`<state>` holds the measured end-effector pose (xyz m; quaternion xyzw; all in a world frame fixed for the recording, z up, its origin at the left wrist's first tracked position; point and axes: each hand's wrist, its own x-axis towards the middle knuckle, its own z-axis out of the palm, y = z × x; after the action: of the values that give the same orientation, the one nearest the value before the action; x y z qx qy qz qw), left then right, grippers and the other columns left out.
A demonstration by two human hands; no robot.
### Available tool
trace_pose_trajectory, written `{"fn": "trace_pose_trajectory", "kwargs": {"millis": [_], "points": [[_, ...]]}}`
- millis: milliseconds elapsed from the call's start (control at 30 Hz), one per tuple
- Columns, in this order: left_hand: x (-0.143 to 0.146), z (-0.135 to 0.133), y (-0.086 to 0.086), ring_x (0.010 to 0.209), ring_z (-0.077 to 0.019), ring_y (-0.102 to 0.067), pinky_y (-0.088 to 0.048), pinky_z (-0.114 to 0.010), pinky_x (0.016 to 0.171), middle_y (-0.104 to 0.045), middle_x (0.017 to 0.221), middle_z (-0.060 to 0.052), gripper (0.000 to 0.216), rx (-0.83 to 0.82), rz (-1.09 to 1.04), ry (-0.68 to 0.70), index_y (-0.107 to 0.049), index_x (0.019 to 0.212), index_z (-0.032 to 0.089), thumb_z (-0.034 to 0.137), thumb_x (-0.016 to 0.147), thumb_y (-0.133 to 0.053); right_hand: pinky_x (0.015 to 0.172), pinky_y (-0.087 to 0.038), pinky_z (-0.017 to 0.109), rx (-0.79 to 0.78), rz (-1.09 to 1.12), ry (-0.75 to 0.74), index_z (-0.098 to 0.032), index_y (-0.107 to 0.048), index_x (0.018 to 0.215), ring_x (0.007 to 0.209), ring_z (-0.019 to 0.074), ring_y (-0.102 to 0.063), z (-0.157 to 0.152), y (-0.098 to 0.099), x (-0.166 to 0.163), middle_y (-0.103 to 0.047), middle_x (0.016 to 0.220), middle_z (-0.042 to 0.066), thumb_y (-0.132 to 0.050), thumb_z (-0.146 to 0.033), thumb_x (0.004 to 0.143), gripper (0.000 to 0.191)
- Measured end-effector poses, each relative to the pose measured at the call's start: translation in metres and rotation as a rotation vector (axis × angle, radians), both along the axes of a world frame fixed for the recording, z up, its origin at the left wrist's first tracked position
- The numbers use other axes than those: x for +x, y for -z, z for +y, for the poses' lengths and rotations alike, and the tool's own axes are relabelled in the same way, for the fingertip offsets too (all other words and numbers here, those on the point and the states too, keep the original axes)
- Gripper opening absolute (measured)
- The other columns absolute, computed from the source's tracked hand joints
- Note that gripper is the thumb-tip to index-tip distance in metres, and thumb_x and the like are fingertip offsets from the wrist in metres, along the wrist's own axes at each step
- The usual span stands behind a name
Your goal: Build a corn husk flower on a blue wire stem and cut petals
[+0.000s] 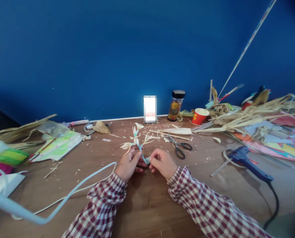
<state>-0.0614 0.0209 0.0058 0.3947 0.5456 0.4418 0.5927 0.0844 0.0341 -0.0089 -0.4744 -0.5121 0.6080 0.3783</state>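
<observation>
My left hand (129,162) is closed around the stem of a small handmade flower sprig (138,142), which has pale husk petals and a light-blue wrapped stem. The sprig stands up and leans a little to the left, its blossoms above my fingers. At the lower end of the stem, my right hand (163,162) pinches a strip of light-blue tape (146,160). Its fingertips partly hide how the tape runs. Black-handled scissors (180,148) lie just beyond my right hand, blades pointing away to the left.
A blue glue gun (251,162) with a dark cord lies at right, near heaped dried corn husks (259,110). A lidded jar (176,105) and red paper cup (200,116) stand at the back. A white cable (80,185) crosses the left; husk scraps litter the table (142,211).
</observation>
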Motion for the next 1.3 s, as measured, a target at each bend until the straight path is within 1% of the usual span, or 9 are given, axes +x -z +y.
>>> {"fn": "trace_pose_trajectory", "kwargs": {"millis": [133, 333, 433, 533, 667, 867, 967, 1133, 1300], "points": [[0.001, -0.001, -0.001, 0.053, -0.0161, -0.063, -0.047, -0.022, 0.043, -0.058, 0.059, 0.004, 0.046, -0.009, -0.025, -0.004, -0.047, 0.109, 0.021, 0.040, 0.071, -0.064, 0.041, -0.042, 0.019, 0.069, -0.064, -0.013, -0.018, -0.050, 0.067, 0.044, 0.0085, -0.051, 0.001, 0.002, 0.002, -0.056, 0.053, -0.004, -0.057, -0.022, 0.070, 0.009], [0.000, 0.000, -0.001, 0.069, -0.0166, -0.065, -0.051, -0.024, 0.055, -0.068, 0.077, -0.005, 0.038, 0.040, -0.078, -0.043, -0.053, 0.096, 0.018, 0.030, 0.066, -0.071, 0.049, -0.042, 0.021, 0.183, -0.079, -0.015, -0.018, -0.051, 0.065, 0.050, 0.0087, -0.048, 0.001, 0.007, 0.004, -0.054, 0.058, -0.002, -0.056, -0.023, 0.071, 0.009], [-0.002, 0.001, 0.002, 0.068, -0.0171, -0.066, -0.052, -0.026, 0.056, -0.069, 0.076, -0.004, 0.038, 0.026, -0.092, -0.038, -0.051, 0.095, 0.018, 0.028, 0.064, -0.073, 0.049, -0.041, 0.021, 0.156, -0.049, -0.024, -0.018, -0.051, 0.065, 0.051, 0.0088, -0.046, 0.003, 0.011, 0.005, -0.053, 0.058, -0.003, -0.055, -0.023, 0.072, 0.009], [-0.001, 0.002, 0.006, 0.063, -0.0180, -0.065, -0.052, -0.027, 0.053, -0.067, 0.066, -0.002, 0.039, 0.034, -0.047, -0.068, -0.051, 0.092, 0.018, 0.024, 0.062, -0.075, 0.051, -0.042, 0.022, 0.137, -0.042, -0.037, -0.019, -0.052, 0.065, 0.052, 0.0093, -0.047, 0.004, 0.014, 0.004, -0.054, 0.059, -0.002, -0.056, -0.023, 0.071, 0.009], [0.000, 0.003, 0.007, 0.059, -0.0177, -0.063, -0.051, -0.025, 0.050, -0.065, 0.059, -0.001, 0.032, 0.071, 0.015, -0.086, -0.055, 0.086, 0.018, 0.022, 0.062, -0.075, 0.053, -0.045, 0.024, 0.032, -0.017, -0.042, -0.019, -0.050, 0.065, 0.055, 0.0110, -0.052, 0.002, 0.010, 0.002, -0.056, 0.061, -0.001, -0.058, -0.023, 0.069, 0.010], [-0.001, 0.001, 0.004, 0.069, -0.0180, -0.063, -0.052, -0.026, 0.053, -0.064, 0.068, -0.002, 0.038, 0.077, 0.009, -0.054, -0.054, 0.097, 0.019, 0.032, 0.066, -0.071, 0.056, -0.048, 0.025, -0.082, 0.099, 0.017, -0.019, -0.048, 0.064, 0.057, 0.0104, -0.054, -0.001, -0.002, -0.001, -0.055, 0.060, -0.003, -0.060, -0.025, 0.067, 0.014], [0.000, 0.000, 0.002, 0.069, -0.0175, -0.062, -0.053, -0.027, 0.054, -0.062, 0.067, -0.001, 0.048, 0.044, -0.012, -0.037, -0.049, 0.109, 0.019, 0.034, 0.068, -0.069, 0.055, -0.048, 0.024, -0.057, 0.096, 0.067, -0.019, -0.048, 0.065, 0.052, 0.0085, -0.049, 0.000, -0.003, -0.001, -0.051, 0.058, -0.005, -0.060, -0.025, 0.068, 0.014], [0.004, -0.005, 0.000, 0.067, -0.0147, -0.060, -0.052, -0.026, 0.055, -0.059, 0.068, 0.003, 0.077, 0.041, -0.091, 0.024, -0.032, 0.124, 0.021, 0.025, 0.060, -0.076, 0.051, -0.045, 0.022, 0.015, 0.092, 0.102, -0.019, -0.047, 0.067, 0.048, 0.0075, -0.045, 0.002, 0.002, -0.002, -0.047, 0.055, -0.006, -0.056, -0.025, 0.071, 0.011], [0.008, -0.006, 0.003, 0.068, -0.0138, -0.060, -0.052, -0.025, 0.056, -0.059, 0.070, 0.004, 0.079, 0.027, -0.134, 0.003, -0.029, 0.122, 0.023, 0.022, 0.059, -0.076, 0.049, -0.043, 0.021, 0.090, 0.052, 0.115, -0.019, -0.048, 0.069, 0.048, 0.0085, -0.045, 0.001, 0.002, -0.002, -0.046, 0.054, -0.006, -0.052, -0.028, 0.074, 0.011]]}}
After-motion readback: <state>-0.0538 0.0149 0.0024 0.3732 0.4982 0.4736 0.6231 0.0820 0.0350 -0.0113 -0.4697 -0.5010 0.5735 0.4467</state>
